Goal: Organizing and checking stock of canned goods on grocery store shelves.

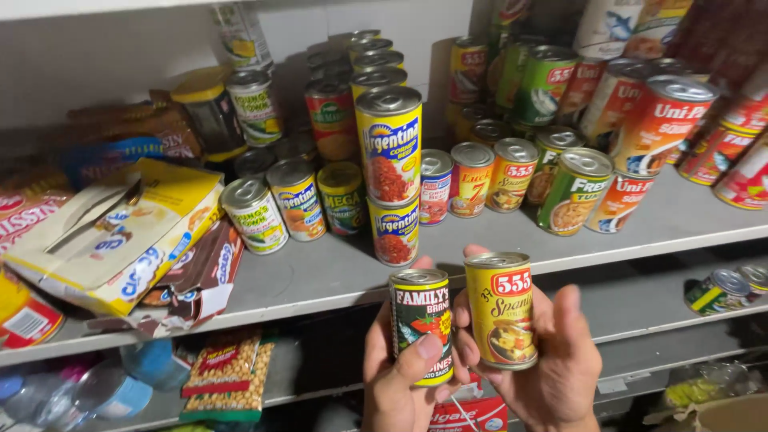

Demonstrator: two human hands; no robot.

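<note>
Grasping 2 tins at lower centre: my left hand (400,376) holds a dark red-labelled metal can (422,324). My right hand (552,360) grips a yellow-labelled metal can (501,310), below the grey shelf (320,276).

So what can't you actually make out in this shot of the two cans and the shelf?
Head view only:
- Dark can in the left hand: lower label hidden by the thumb.
- Yellow can in the right hand: back hidden by fingers.
- Rear cans: blocked by the stacked cans.
- Packets below: shadowed, cut by the bottom edge.
</note>
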